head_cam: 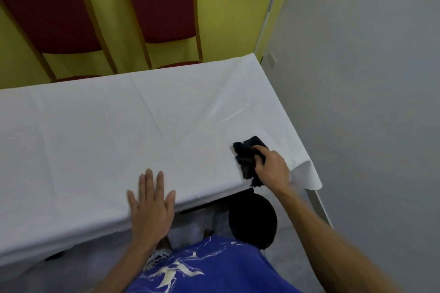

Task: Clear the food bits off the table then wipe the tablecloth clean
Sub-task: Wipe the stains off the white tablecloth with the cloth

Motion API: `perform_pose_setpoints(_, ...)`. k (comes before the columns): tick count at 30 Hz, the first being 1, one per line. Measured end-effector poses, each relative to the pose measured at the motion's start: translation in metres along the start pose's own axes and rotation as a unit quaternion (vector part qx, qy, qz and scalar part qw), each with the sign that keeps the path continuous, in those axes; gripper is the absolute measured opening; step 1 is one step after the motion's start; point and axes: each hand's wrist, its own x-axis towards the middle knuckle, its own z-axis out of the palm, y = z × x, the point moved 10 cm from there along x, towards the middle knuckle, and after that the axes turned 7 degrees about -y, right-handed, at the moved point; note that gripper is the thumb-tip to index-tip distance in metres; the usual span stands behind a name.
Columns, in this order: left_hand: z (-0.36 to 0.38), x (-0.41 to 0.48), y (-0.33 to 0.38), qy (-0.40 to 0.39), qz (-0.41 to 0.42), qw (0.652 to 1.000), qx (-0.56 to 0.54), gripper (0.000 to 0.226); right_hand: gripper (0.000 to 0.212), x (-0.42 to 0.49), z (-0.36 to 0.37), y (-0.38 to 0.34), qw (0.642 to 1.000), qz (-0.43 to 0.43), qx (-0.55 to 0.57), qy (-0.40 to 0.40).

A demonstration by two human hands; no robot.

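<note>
The right hand (271, 166) grips a crumpled black cloth (247, 157) against the white tablecloth (119, 126), right of centre near the tabletop's near corner. The left hand (151, 204) lies flat, fingers straight and spread, on the near edge at lower centre. Two red chairs (164, 7) stand against the yellow wall (109, 7) in the upper left. A black round bin (252, 219) sits below the tabletop edge, under the right forearm.

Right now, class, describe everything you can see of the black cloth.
The black cloth is dark, soft-looking fabric, crumpled into uneven folds. It lies on the white tablecloth near its right-hand near corner, one end reaching the near edge. The right hand grips it from above, fingers curled into it.
</note>
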Motion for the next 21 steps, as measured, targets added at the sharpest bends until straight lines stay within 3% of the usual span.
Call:
perform_pose_setpoints(5,-0.008,0.002,0.004,-0.012,-0.014,0.999,-0.035,0.073,0.033,0.009,-0.029,0.024,0.989,0.097,0.083,0.069)
perform_pose_setpoints(9,-0.027,0.002,0.005,0.018,-0.034,0.995,-0.091,0.063,0.032,-0.006,0.005,-0.078,0.987,-0.014,0.154,0.033)
perform_pose_setpoints(13,-0.037,0.005,-0.004,0.031,-0.051,0.99,-0.124,0.06,0.033,-0.037,0.049,-0.174,0.978,-0.13,0.157,-0.034)
perform_pose_setpoints(15,-0.035,0.004,-0.011,0.017,-0.059,0.991,-0.121,0.06,0.036,-0.046,0.069,-0.191,0.983,-0.142,0.105,-0.056)
perform_pose_setpoints(18,-0.026,-0.002,-0.022,-0.02,-0.049,0.995,-0.082,0.066,0.047,-0.056,0.1,-0.189,0.981,-0.158,-0.081,-0.085)
perform_pose_setpoints(21,-0.033,-0.001,-0.023,-0.04,-0.046,0.993,-0.103,0.059,0.049,-0.058,0.102,-0.183,0.977,-0.157,-0.115,-0.087)
